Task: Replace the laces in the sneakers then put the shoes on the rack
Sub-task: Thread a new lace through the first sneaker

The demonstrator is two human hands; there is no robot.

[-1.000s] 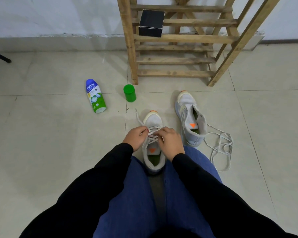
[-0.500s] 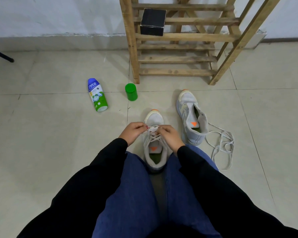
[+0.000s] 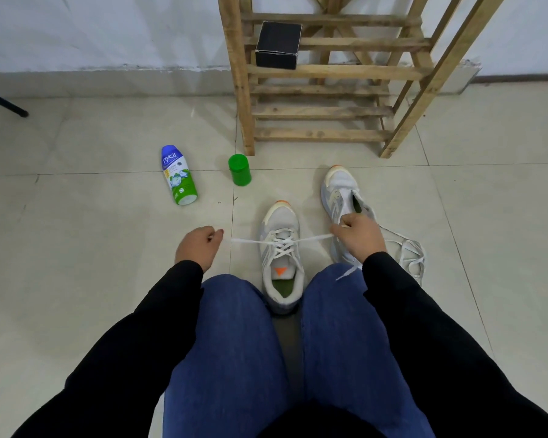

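Beside the sneaker [image 3: 280, 221], right hand [image 3: 359, 238] pinches the lace [image 3: 314, 239] taut; left hand [image 3: 198, 248] curled, hold unclear.

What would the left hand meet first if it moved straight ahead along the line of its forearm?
Probably the green container; only bare tile lies between it and the left hand. The line may pass just left of it.

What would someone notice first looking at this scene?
A white lace stretched sideways from the sneaker between the knees, pinched by the right hand, the left hand near its other end. Right of it, a second sneaker beside a loose lace; behind, a wooden rack.
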